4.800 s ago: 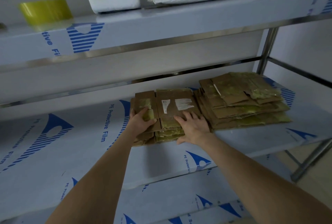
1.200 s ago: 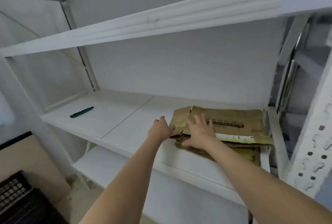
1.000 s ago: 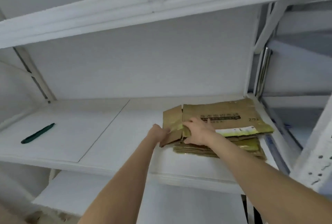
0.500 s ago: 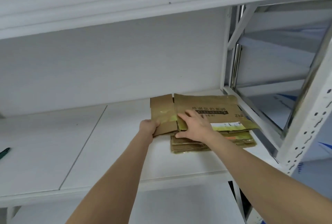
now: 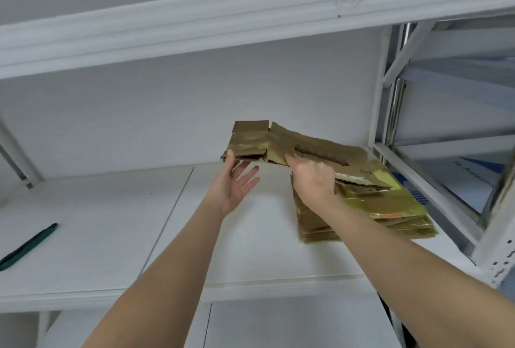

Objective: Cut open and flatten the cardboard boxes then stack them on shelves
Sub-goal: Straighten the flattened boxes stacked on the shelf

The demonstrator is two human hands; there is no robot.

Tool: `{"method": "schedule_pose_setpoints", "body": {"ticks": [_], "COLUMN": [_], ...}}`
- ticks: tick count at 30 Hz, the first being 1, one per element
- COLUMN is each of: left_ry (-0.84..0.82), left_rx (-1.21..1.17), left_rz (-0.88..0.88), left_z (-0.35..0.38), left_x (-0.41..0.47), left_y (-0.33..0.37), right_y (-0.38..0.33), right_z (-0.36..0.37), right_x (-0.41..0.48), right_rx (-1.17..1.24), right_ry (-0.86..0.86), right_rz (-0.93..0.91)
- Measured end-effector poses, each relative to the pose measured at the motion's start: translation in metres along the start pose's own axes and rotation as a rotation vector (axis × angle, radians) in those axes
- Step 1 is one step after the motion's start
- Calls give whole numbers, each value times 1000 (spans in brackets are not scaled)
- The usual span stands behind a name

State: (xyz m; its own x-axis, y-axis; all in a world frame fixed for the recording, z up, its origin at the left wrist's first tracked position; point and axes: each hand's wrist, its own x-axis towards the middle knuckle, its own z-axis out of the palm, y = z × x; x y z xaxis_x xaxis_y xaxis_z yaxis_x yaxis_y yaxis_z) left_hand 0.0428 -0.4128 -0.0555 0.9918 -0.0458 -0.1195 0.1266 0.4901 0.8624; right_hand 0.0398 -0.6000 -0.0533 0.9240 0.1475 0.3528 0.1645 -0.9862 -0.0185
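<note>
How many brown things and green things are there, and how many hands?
Brown cardboard: 2, the raised flattened box and the pile under it (sheets in the pile too packed to count)
Green: 1, the pen-like tool
Hands: 2, the left hand and the right hand
Total: 5

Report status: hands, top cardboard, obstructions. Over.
Left hand open, thumb at the flap. Right hand grips the top flattened box, tilted up off the stack. Green tool far left on shelf, clear.
</note>
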Motion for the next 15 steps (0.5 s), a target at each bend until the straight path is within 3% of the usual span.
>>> {"method": "schedule_pose_setpoints", "body": {"ticks": [5,9,11,13,15], "left_ry": [-64,173,326,417,475], "left_rx": [99,112,185,310,433], "left_rz": [11,179,230,251,245], "left_z": [-18,-65,-93,-116,-133], "left_x": [-5,-3,0,4,8], "left_y": [30,65,83,99,109], "right_y": [-87,-130,-138,-138,-131], "right_z": [-19,-15,-14,-12,-8], "right_x": [22,28,31,39,47], "right_rx": [92,268,422,353,327], "right_ry": [62,-15,-16,83,-10], "right_rz": [-110,-271,-193,-19,172]}}
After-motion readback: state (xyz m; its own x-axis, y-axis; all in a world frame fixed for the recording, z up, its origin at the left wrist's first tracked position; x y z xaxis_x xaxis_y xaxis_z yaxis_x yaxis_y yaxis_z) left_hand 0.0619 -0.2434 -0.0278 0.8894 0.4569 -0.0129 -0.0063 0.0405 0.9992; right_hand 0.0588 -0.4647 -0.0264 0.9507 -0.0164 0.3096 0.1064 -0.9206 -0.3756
